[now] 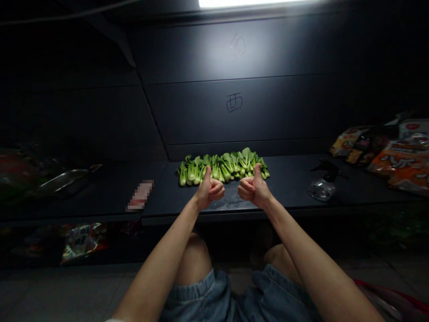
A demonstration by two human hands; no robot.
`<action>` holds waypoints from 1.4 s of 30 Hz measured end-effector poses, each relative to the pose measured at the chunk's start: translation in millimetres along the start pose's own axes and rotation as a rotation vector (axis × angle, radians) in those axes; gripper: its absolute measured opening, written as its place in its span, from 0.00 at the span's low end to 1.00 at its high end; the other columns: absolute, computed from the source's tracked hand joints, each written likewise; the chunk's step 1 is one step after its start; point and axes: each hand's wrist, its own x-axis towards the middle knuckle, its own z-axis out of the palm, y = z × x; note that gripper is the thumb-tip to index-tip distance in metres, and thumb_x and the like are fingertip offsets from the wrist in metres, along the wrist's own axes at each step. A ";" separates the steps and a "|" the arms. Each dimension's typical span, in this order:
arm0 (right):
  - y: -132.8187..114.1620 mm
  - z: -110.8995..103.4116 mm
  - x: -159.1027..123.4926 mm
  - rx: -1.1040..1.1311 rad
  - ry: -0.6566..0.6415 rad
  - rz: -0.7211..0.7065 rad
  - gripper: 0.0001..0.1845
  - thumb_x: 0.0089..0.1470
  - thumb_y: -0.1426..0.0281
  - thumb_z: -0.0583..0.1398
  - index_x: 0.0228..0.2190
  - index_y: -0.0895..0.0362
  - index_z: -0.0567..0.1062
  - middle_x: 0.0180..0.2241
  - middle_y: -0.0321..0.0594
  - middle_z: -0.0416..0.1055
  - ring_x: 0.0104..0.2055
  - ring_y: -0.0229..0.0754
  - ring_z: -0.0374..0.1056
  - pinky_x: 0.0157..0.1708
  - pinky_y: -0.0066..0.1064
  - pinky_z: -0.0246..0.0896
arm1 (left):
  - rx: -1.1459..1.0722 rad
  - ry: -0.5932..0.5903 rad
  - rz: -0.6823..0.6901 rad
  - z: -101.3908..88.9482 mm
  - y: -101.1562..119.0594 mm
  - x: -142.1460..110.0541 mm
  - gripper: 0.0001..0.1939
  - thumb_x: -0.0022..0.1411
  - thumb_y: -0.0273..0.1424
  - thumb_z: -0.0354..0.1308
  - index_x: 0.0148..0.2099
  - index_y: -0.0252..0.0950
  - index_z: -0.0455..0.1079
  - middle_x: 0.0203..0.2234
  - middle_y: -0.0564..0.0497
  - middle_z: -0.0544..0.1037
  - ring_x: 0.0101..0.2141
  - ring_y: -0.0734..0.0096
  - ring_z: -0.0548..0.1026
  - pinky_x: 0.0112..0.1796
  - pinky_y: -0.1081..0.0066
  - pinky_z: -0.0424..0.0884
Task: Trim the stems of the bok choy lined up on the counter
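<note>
Both of my hands are raised in thumbs-up fists over the front part of a dark shelf (284, 179). My left hand (211, 190) has its fingers curled in and thumb pointing up, with nothing in it. Mirroring it, my right hand (254, 188) is curled the same way and also holds nothing. Behind them a row of green bok choy (228, 165) lies side by side against the back panel, leaves toward the back and pale stems toward me. The thumbs overlap some stems in view; whether they touch cannot be told.
To the right stand a clear spray bottle (322, 185) with a black head and several snack bags (402, 163). Leftward lie a blurred-out flat item (140, 195) and a metal tray (65, 180). Packets (80, 241) sit on a lower shelf. A handwritten character marks the back panel (201, 107).
</note>
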 end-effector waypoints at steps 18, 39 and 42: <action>27.7 -44.5 31.2 0.036 0.102 0.214 0.39 0.49 0.34 0.31 0.10 0.53 0.47 0.07 0.26 0.40 0.10 0.28 0.32 0.10 0.22 0.28 | -0.044 0.065 -0.105 -29.3 -22.5 26.9 0.41 0.49 0.67 0.20 0.09 0.38 0.47 0.04 0.56 0.47 0.08 0.84 0.45 0.14 0.75 0.37; 18.5 -151.2 -58.1 -1.208 1.673 -0.598 0.13 0.56 0.62 0.51 0.37 0.57 0.67 0.41 0.51 0.68 0.49 0.51 0.62 0.52 0.46 0.52 | 0.085 0.290 -0.029 -41.5 -51.5 35.7 0.40 0.55 0.65 0.24 0.11 0.38 0.46 0.06 0.57 0.47 0.10 0.83 0.44 0.15 0.74 0.36; 12.1 -174.1 -79.9 -1.241 1.916 -0.591 0.20 0.51 0.64 0.56 0.45 0.58 0.65 0.48 0.55 0.65 0.54 0.57 0.58 0.52 0.51 0.51 | 0.093 0.290 -0.030 -39.9 -54.5 35.7 0.39 0.55 0.64 0.23 0.11 0.39 0.47 0.06 0.57 0.47 0.10 0.83 0.44 0.16 0.74 0.36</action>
